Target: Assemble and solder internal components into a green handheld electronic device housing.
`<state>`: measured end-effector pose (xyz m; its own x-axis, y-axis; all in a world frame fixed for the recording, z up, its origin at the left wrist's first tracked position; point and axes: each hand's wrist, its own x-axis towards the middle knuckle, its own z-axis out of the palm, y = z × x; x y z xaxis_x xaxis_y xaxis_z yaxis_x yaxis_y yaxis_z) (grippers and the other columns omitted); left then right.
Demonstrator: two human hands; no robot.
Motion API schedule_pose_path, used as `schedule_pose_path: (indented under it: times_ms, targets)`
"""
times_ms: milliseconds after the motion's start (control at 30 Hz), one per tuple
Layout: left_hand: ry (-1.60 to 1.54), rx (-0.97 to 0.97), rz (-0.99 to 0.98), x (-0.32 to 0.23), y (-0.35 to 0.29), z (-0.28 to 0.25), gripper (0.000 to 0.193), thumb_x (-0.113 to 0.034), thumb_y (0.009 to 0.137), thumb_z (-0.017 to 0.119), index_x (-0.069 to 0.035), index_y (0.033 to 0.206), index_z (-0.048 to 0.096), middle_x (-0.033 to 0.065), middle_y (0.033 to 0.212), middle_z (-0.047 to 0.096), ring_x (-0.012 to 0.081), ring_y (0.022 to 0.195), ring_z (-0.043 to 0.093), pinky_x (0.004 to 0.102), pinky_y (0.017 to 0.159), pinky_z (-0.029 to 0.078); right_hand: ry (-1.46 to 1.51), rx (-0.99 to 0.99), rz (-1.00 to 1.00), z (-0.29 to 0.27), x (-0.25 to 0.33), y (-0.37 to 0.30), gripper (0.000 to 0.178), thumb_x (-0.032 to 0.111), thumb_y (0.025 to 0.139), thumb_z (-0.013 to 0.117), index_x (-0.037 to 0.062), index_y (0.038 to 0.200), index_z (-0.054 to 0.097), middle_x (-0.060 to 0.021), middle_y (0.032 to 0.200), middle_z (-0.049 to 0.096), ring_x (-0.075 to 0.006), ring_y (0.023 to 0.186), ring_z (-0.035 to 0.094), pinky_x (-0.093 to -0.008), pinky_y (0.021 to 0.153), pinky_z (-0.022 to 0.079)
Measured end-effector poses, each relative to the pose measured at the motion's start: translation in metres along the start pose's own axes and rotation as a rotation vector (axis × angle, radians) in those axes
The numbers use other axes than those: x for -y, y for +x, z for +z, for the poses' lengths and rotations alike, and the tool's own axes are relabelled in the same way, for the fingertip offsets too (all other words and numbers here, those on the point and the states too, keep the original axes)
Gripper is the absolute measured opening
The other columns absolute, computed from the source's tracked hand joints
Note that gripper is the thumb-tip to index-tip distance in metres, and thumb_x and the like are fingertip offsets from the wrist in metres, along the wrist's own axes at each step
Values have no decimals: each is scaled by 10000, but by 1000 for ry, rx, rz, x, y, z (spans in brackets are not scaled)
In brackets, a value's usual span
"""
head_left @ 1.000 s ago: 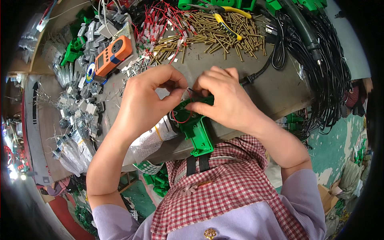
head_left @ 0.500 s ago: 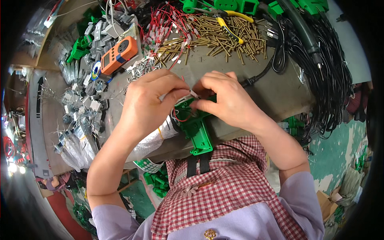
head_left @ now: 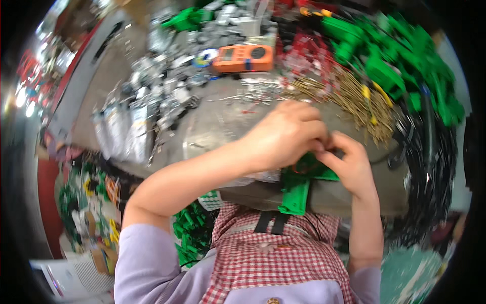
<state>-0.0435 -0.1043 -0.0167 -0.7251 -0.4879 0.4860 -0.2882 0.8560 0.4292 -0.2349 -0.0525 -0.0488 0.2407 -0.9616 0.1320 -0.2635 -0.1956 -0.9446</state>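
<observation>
Green plastic housing lies just on the body side of the hands, its long visible part pointing toward the checked apron; the right hand is nearer. It and the left hand meet, fingertips bunched; what they pinch, I cannot tell.

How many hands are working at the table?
2. The left hand and the right hand are side by side, fingertips close together, at the green casing. No others show, but blur could hide some.
</observation>
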Motion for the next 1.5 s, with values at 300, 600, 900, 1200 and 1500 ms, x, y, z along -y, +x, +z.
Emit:
schedule_pose_path:
  times_ms: [300,600,900,1200,1500]
  targets:
    - [869,94,-714,89,-120,-80,263,40,753,557,-25,1007,580,136,1056,566,311,1060,524,362,876,443,10,-58,72,3,4,-3,194,78,783,682,31,970,661,-4,765,590,-109,723,494,-255,701,414]
    - [967,236,-702,106,-138,-121,389,-136,649,761,-106,1021,653,34,1094,568,238,1150,454,403,975,359,26,-90,92,-2,16,-4,180,71,814,652,22,987,660,-30,820,619,-107,769,520,-256,742,426]
    - [-553,-409,-891,73,-125,-113,462,-186,861,662,26,1242,514,104,1171,602,189,1028,603,321,880,490,23,-135,-37,-7,34,-17,132,13,801,640,4,931,664,-48,780,591,-128,728,520,-243,668,409]
    - [-1387,-98,-745,-41,-113,-51,490,-265,880,648,26,1240,489,107,1193,574,189,1120,542,342,960,423,-237,156,-661,47,73,-19,503,89,745,648,81,1238,546,-131,1230,518,-278,995,552,-371,802,483]
    - [-1812,33,-1155,-83,-141,17,290,-248,981,493,-15,1146,546,34,968,629,103,910,585,232,795,462,-443,322,-621,57,32,-93,390,146,750,642,22,1118,606,-122,1142,584,-230,967,589,-296,711,517]
